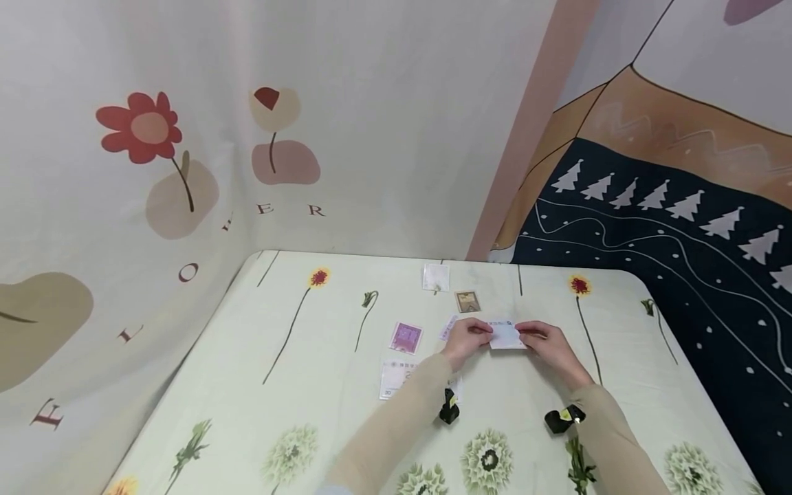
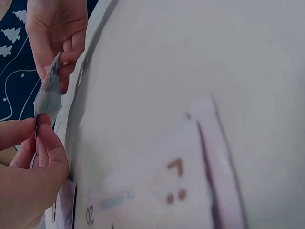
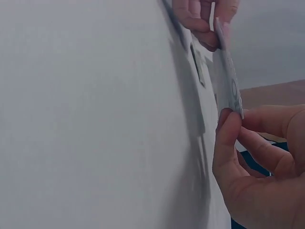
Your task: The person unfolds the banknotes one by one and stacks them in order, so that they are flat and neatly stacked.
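Between both hands a small pale folded banknote point(image 1: 507, 336) is held up over the table. My left hand point(image 1: 468, 341) pinches its left end between thumb and fingers, and my right hand point(image 1: 552, 348) pinches the other end. Seen from the left wrist, the note point(image 2: 49, 98) stands nearly edge-on, with printing on its face. In the right wrist view, thumb and forefinger meet at the near end of the note point(image 3: 228, 81). A purple-printed note point(image 1: 447, 328) lies right beside the left hand, partly hidden by it.
Left of the hands lie a purple folded note point(image 1: 406, 337) and a larger pale note point(image 1: 393, 378), partly covered by the left forearm. Farther back are a brown folded note point(image 1: 468, 301) and a whitish folded paper point(image 1: 436, 277). A flower-print cloth point(image 1: 334, 385) covers the table.
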### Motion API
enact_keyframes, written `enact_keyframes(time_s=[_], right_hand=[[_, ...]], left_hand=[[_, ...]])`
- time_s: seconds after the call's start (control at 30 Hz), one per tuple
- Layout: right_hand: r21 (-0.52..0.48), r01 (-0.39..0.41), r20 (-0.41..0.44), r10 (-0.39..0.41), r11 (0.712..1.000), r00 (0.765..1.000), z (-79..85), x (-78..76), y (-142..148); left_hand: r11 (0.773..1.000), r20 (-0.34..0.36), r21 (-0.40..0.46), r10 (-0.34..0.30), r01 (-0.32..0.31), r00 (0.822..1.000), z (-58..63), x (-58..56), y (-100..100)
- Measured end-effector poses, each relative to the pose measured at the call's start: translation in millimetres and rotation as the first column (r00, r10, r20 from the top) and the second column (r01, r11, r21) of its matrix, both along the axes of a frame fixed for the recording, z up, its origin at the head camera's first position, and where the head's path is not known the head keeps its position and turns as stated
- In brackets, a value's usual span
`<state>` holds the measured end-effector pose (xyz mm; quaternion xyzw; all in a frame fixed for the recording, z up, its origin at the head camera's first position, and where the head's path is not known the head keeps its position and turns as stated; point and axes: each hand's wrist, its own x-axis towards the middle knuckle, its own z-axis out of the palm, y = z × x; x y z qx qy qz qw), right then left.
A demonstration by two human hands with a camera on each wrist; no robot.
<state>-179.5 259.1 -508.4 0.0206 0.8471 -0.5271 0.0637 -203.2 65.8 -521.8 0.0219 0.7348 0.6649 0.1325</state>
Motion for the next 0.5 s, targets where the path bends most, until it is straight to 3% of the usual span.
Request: enact_keyframes(time_s=[0.5], right_hand=[[-0.249,0.043,0.02,-0.039,0.967,0.999,7.1,5.9,-13.1]], left_hand=[[0.999,-0.013,-0.035,-0.021,0.021,1.0,0.5,4.3,-19.3]])
